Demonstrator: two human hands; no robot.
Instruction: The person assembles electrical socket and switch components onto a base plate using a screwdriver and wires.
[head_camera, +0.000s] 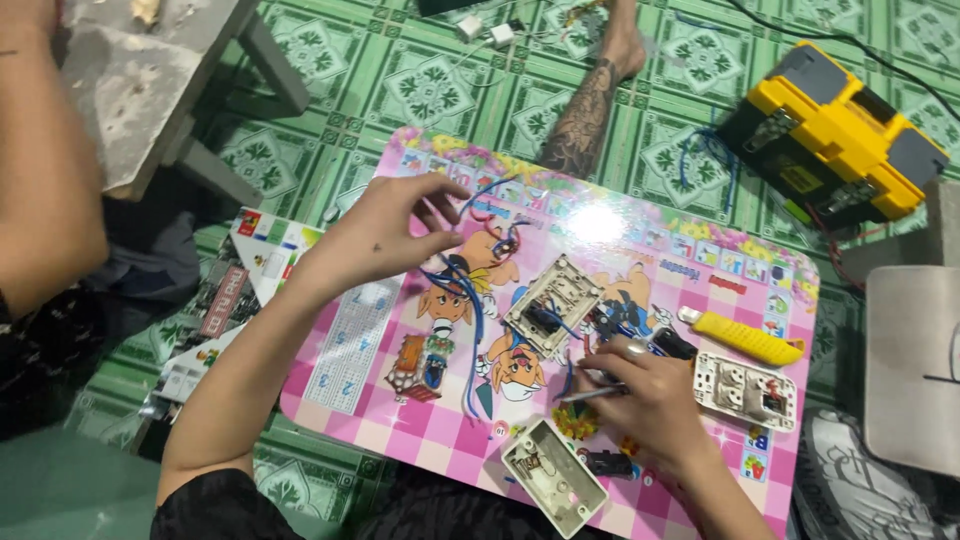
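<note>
Head view: yellow utility knife (745, 338) beside socket plate (746, 391).

A bundle of thin blue and red insulated wires (478, 250) is pinched at its upper end and trails down across the pink cartoon-printed counter (700, 480). A slim silver metal screwdriver (590, 393) lies nearly level, its tip pointing left toward the white square plastic switch plate (553, 303), which sits tilted, back side up.

The right hand (640, 395) covers most of the thin metal tool (590, 393) it grips; only the tip shows past the fingers. Small black parts just beyond its knuckles are half hidden. Wire ends (505, 238) near the left hand's (385, 235) fingertips blur together.
</note>
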